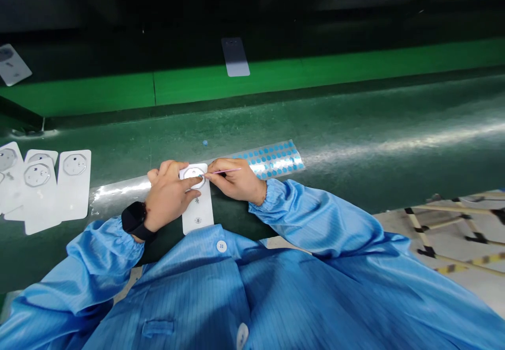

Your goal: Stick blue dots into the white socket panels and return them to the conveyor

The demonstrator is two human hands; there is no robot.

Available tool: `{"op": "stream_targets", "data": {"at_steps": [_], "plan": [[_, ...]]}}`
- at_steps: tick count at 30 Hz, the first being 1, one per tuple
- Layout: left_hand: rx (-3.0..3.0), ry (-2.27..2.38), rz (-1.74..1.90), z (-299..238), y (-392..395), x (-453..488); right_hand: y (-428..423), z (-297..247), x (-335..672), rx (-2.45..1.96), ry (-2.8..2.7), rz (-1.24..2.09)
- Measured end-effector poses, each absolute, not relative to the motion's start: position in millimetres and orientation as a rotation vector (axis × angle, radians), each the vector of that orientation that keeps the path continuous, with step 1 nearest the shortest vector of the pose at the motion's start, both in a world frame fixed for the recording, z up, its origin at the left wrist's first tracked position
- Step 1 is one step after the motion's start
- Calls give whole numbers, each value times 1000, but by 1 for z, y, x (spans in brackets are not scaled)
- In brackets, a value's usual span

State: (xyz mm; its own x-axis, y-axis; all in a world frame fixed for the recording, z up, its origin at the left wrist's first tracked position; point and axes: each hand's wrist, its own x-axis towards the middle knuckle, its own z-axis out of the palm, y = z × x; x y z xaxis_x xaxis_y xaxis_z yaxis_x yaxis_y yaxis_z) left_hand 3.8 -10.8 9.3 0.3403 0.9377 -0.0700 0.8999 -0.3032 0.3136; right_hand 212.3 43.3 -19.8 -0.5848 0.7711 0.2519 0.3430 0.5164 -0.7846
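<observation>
A white panel with rounded corners and an octagonal recess at its far end lies on the green bench before me. My left hand grips it from the left, with index finger and thumb over its face and the fingertip at the recess. In my right hand a thin pink stick-like tool is pinched, its tip down at the recess beside that fingertip. Whether the tip carries anything is too small to see. Just right of this hand a clear sheet with rows of round blue stickers lies flat, partly covered by the hand.
Several similar white panels overlap at the left. Another panel lies beyond the bench on a green and black ledge, and one more at far left. A loose blue dot and a clear strip lie on the bench.
</observation>
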Motion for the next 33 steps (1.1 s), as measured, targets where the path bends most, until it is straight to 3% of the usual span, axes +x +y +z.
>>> {"op": "stream_targets", "data": {"at_steps": [26,33], "plan": [[2290,1678,136,13,-9,8,43,-22,211,-829,-2183,853],[2276,1700,109,14,-9,9,44,-28,210,-719,-2167,689]]}}
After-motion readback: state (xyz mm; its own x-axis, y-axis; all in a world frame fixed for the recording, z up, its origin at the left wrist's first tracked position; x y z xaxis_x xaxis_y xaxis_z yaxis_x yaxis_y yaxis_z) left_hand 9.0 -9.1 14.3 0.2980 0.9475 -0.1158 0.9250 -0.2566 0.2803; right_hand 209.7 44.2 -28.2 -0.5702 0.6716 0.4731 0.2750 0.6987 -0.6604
